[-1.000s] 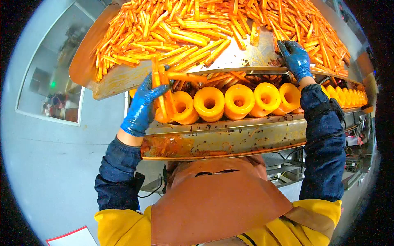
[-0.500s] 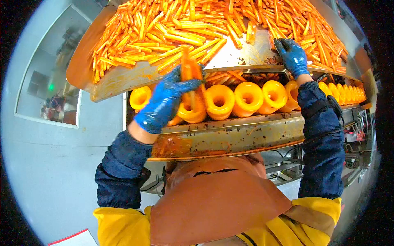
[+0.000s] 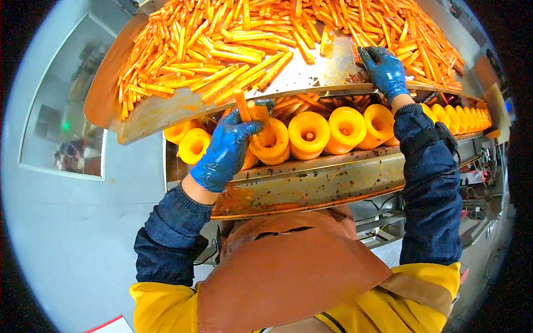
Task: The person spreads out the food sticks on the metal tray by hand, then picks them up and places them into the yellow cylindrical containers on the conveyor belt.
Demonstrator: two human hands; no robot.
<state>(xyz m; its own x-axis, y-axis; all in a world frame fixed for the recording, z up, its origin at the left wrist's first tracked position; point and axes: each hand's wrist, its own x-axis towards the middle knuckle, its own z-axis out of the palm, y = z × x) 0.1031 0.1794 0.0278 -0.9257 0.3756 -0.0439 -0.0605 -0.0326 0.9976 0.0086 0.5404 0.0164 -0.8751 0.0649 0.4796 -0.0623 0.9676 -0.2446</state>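
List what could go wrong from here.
The orange sticks in the left hand might catch on the rim of the yellow cup beside them, or drop between cups. Loose sticks lying near the front edge of the metal tray could, if nudged, slide over it onto the cups below.

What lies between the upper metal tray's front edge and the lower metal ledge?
The head view shows a row of yellow cups there, with orange sticks behind; the left hand, holding sticks, partly hides the row.
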